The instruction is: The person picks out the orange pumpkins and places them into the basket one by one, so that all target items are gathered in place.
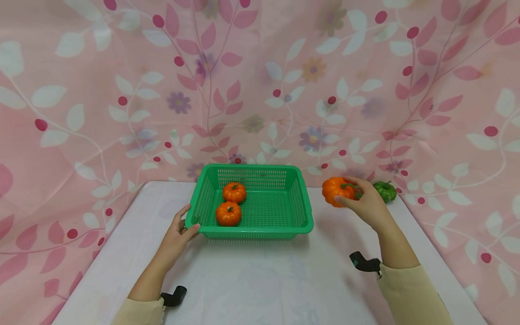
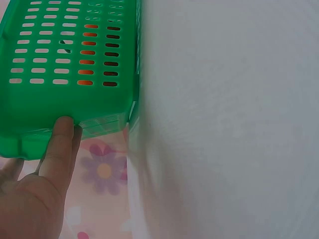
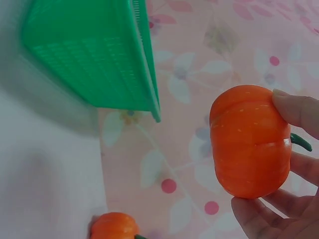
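Observation:
My right hand (image 1: pixel 369 204) holds an orange toy pumpkin (image 1: pixel 336 191) above the table, to the right of a green plastic basket (image 1: pixel 260 229). In the right wrist view, thumb and fingers grip that pumpkin (image 3: pixel 249 142) around its stem end. With my left hand (image 1: pixel 174 238) I hold the basket's rim at its near left corner; the left wrist view shows fingers against the rim (image 2: pixel 30 144). Two orange pumpkins, one far (image 1: pixel 234 193) and one near (image 1: pixel 228 214), sit in the left part of the basket.
A green pumpkin (image 1: pixel 385 192) stands at the table's back right, partly behind my right hand. Another orange pumpkin (image 3: pixel 114 226) shows low in the right wrist view. The white-covered table (image 1: pixel 260 280) meets a pink floral curtain (image 1: pixel 260 90) at the back.

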`<control>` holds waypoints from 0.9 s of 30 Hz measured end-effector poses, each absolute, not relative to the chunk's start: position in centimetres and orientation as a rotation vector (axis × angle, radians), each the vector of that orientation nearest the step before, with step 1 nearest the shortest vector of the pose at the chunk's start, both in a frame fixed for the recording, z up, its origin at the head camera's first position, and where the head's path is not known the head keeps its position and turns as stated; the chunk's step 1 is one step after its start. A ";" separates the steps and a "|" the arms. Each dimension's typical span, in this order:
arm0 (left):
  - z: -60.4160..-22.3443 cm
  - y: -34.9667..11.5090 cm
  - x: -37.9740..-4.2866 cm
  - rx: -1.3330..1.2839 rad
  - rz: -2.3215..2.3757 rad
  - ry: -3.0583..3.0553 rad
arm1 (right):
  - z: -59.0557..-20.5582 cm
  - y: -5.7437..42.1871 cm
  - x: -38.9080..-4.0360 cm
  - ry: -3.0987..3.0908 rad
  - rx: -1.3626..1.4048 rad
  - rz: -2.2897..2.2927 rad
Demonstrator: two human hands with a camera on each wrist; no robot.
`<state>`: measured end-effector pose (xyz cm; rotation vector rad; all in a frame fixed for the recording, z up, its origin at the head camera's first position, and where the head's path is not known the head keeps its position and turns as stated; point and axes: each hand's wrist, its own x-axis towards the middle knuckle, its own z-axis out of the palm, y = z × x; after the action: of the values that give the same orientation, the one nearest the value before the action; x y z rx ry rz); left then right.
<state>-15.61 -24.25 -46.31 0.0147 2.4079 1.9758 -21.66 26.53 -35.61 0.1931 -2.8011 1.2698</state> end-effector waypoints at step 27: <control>-46.3 -24.2 -15.6 0.009 1.991 2.395 | -32.7 22.1 -23.1 -2.716 0.365 1.409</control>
<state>-15.65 -24.24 -46.30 0.0091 2.3951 1.9911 -23.08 22.07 -32.73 0.3652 -2.7156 1.4090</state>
